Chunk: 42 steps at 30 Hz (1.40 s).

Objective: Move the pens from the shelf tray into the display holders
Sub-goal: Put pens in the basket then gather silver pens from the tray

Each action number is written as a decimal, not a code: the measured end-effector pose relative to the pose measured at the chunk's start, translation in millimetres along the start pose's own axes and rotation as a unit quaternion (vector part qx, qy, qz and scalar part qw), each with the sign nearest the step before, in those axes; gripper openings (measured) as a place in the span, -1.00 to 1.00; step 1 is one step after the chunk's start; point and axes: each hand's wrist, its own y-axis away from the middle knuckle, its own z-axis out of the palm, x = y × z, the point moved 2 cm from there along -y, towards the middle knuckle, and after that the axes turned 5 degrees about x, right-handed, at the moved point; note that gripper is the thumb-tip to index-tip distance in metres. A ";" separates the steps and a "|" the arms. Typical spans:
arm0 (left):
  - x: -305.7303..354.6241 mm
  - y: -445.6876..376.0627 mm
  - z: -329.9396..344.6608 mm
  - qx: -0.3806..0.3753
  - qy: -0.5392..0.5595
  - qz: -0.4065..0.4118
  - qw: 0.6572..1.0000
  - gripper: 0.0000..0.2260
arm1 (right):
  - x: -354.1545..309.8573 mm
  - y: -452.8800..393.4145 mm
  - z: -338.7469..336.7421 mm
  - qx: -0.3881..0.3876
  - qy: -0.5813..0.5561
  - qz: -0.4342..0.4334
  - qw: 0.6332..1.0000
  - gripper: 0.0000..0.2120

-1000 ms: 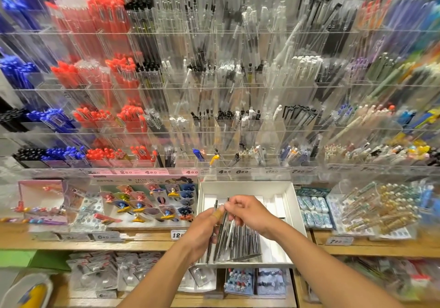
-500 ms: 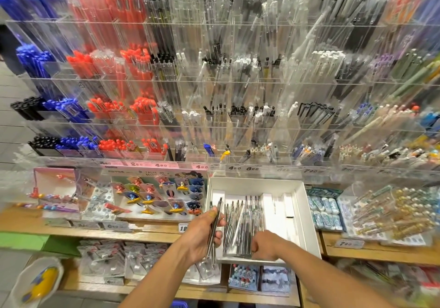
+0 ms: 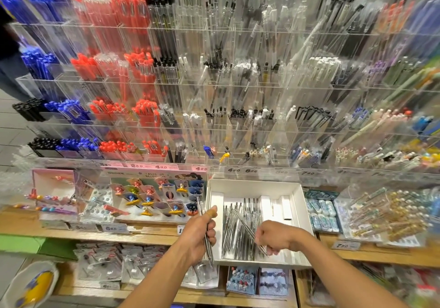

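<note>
Blurring display holders, pens indistinct in tray

White tray with silver-grey pens. Clear display holders: blue pens far left, red pens beside them, black pens lower left, white and black mid-wall, pastel and yellow at right. Tan wooden shelf. Pink price labels. Green panel near left.

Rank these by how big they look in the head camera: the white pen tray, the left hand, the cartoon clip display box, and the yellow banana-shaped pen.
1. Clip display box and white tray: look alike, unranked.
2. Left hand, enlarged by nearness.
3. Yellow pen.
</note>
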 end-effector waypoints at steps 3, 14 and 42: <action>-1.6 -0.8 5.0 0.014 -0.012 0.011 1.000 -0.72 | -18.9 14.7 5.2 -0.029 -0.197 -0.064 0.978 -0.93; -3.2 0.9 3.3 0.014 -0.057 0.019 0.998 -0.77 | -29.1 -19.8 32.8 0.064 -0.204 -0.077 0.974 -0.90; 1.1 1.6 3.6 0.016 -0.017 0.012 1.000 -0.65 | -13.4 -41.0 -14.0 0.223 -0.225 -0.107 0.942 -0.97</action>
